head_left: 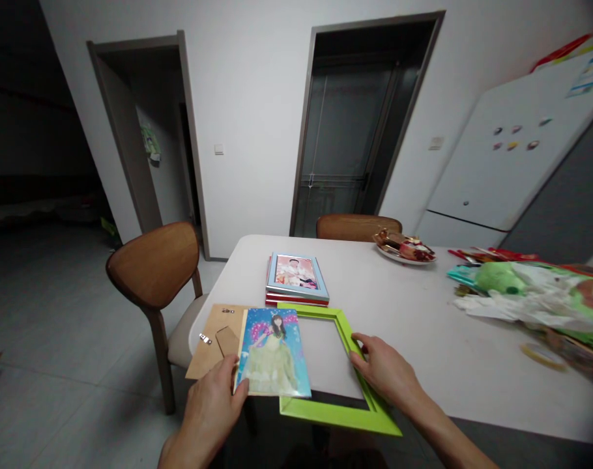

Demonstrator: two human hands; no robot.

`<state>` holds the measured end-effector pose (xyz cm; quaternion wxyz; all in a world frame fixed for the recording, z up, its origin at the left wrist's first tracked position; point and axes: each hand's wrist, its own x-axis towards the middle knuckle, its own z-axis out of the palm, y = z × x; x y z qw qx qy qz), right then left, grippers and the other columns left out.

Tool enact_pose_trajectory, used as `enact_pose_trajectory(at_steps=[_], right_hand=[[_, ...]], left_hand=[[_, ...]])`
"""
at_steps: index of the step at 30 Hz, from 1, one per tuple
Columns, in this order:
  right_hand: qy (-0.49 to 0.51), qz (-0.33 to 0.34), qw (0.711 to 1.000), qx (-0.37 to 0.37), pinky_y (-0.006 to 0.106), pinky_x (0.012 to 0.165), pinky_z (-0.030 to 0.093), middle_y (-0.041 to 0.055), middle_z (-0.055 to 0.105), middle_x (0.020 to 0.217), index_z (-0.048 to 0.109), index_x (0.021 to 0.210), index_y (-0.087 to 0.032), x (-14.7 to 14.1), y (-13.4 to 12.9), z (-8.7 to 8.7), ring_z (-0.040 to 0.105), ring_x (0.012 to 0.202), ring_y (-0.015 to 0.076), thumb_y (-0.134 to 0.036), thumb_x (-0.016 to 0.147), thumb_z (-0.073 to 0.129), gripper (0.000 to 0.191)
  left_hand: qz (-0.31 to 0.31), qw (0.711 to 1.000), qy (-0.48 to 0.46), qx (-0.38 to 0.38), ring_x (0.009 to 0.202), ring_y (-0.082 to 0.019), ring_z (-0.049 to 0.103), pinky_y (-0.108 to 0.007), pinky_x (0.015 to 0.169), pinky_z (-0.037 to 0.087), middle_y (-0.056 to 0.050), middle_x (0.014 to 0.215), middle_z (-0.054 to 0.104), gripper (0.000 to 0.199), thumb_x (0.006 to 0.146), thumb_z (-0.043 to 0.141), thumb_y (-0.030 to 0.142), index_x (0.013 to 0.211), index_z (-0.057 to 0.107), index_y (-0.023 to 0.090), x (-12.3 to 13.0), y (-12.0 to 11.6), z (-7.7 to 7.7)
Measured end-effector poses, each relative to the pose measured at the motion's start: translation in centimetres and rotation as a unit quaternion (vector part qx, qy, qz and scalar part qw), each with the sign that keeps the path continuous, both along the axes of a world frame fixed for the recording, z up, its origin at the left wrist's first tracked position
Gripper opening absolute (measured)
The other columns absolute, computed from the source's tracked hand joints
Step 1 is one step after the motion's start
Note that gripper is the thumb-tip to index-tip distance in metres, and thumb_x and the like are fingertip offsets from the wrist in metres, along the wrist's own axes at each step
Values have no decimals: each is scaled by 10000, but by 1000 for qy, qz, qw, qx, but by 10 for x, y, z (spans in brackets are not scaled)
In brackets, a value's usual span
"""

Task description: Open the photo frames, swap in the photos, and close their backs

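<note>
My left hand (216, 400) pinches the lower left edge of a photo (274, 355) of a figure in a pale dress on a blue background. Under the photo's left side lies a brown backing board (228, 319) with metal clips and a stand flap. My right hand (384, 368) grips the right side of a green picture frame (343, 420), thumb and fingers on its rim. The frame's front corner juts past the table edge, and the photo overlaps its left side. Through its opening the table top shows.
Behind the green frame stands a stack of picture frames (299, 277), a light blue one on top. A plate (408, 259) of wrapped items sits at the far edge. Plush toys, tissue (531, 306) and tape (543, 357) crowd the table's right. Wooden chairs (154, 267) stand around it.
</note>
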<state>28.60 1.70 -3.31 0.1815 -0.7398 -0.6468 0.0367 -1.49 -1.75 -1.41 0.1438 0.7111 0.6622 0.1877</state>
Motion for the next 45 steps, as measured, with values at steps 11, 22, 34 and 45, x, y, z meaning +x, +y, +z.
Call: enact_pose_trajectory(at_steps=[11, 22, 34, 45], right_hand=[[526, 101, 843, -56, 173, 372, 307, -104, 420, 468, 335, 1217, -109, -90, 20, -2, 384, 365, 63, -155, 602, 465, 630], [695, 64, 716, 0, 248, 604, 457, 57, 583, 883, 396, 1144, -141, -122, -5, 53, 575, 688, 127, -321, 666, 563, 537], [694, -1, 719, -24, 257, 552, 479, 42, 670, 721, 545, 983, -147, -41, -4, 23, 616, 639, 170, -164, 666, 472, 325], [574, -7, 815, -81, 230, 465, 437, 51, 665, 645, 559, 1012, -97, -23, 18, 13, 585, 499, 143, -157, 655, 427, 386]], left_hand=[[-205, 972, 34, 105, 1190, -276, 330, -467, 961, 297, -123, 1298, 377, 646, 559, 455, 40, 1191, 417, 165, 36, -3, -21], [-28, 876, -458, 148, 1005, -217, 533, -379, 906, 388, -82, 1035, 612, 295, 796, 408, 236, 1038, 543, 136, 43, 15, 6], [-40, 776, -629, 21, 1038, -210, 508, -345, 885, 400, -128, 1129, 538, 489, 694, 520, 242, 1154, 398, 131, 78, 5, -8], [-223, 950, -204, 74, 1152, -251, 389, -431, 968, 318, -147, 1227, 455, 455, 628, 555, 103, 1079, 507, 135, 73, -10, -27]])
